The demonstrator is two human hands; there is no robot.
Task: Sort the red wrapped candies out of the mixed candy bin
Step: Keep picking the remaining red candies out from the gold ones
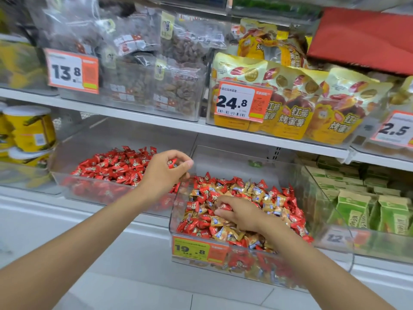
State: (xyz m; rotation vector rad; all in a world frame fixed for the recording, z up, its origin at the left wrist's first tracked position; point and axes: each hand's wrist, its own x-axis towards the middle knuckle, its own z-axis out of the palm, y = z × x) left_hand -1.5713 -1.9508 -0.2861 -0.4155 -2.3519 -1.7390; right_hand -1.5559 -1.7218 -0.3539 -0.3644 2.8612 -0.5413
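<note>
place: shop, probably a snack aisle | evidence: price tags point(242, 101), stocked shelves point(156, 122), clear candy bins point(318, 186)

One head-worn wide-angle view, facing forward and down at the shop shelf point(156, 123), close above the mixed candy bin point(234, 159) at lower centre, straight lines bowed toward the edges

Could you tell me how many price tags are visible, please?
5: 13.8 upper left, 24.8 upper middle, 2.5 upper right, 19.8 on the mixed candy bin, a blurred one lower right. Others may be hidden.
</note>
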